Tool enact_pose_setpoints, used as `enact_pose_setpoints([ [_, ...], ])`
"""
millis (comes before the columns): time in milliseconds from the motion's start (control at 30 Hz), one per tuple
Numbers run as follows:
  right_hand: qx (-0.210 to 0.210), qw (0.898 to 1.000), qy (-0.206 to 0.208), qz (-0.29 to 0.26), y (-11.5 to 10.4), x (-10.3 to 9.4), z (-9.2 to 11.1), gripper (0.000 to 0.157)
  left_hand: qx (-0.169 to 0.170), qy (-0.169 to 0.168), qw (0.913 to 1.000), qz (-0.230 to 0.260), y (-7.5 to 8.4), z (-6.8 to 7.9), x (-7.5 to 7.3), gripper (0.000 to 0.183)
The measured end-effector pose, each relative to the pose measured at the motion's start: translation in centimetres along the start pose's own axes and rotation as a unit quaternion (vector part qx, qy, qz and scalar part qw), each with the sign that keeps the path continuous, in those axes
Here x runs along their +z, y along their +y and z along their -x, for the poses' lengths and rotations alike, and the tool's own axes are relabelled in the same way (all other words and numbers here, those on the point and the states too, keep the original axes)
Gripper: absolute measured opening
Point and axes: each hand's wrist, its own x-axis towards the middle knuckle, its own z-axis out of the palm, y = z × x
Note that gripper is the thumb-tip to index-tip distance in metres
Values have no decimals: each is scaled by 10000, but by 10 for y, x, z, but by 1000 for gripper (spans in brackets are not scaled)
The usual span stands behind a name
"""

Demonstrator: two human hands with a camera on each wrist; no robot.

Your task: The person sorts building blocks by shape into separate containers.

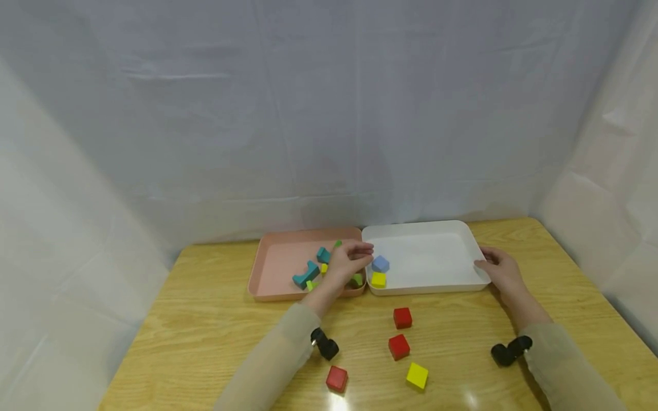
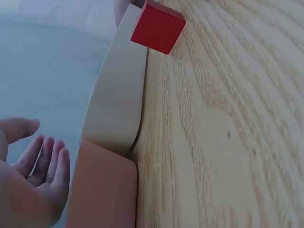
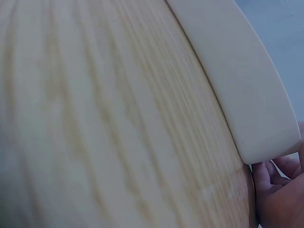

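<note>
My left hand [image 1: 348, 264] hovers over the right end of the pink tray [image 1: 272, 260], near its border with the white tray. Its thumb and fingers are apart with nothing between them, as the left wrist view also shows. At the white tray's [image 1: 426, 251] right end, my right hand [image 1: 504, 274] holds the rim, thumb over the edge and fingers beneath the outer side. A light blue block [image 1: 380, 264] and a yellow cube [image 1: 378, 279] lie in the white tray's left end. Teal blocks [image 1: 307, 275] and green pieces [image 1: 356, 280] sit in the pink tray, partly hidden by my left hand.
On the table in front of the trays lie a red cube [image 1: 402, 318], a second red cube [image 1: 398, 346], a third red cube [image 1: 337, 379] and a yellow cube [image 1: 417, 376]. A pale cloth wall [image 1: 329, 114] stands behind the trays.
</note>
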Motion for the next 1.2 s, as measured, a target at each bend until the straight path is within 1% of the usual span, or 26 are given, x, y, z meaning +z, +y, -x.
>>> enact_pose_setpoints([
  [167,29,10000,58,-48,-2,1,0,61,73,-169,9998,39,4,6,-2,29],
  [300,36,10000,37,-83,-2,2,0,62,181,-321,9993,-76,5,10,-4,29],
  [333,25,10000,-28,-74,-2,1,1,63,208,-355,9991,-114,5,12,-4,29],
  [533,52,9999,-80,-69,-2,1,1,63,107,-546,9984,-129,5,18,-6,30],
  [767,91,9999,-105,-63,0,1,-1,64,87,-601,9981,-142,7,25,-11,30],
  [933,32,9999,-107,-56,-1,0,-1,64,58,-631,9979,-119,9,30,-14,30],
  [1100,-15,10000,-65,-9,-2,1,-1,63,141,-678,9975,-131,7,35,-17,30],
  [1200,-6,10000,-43,6,-1,1,-1,63,129,-734,9972,-61,4,38,-19,31],
])
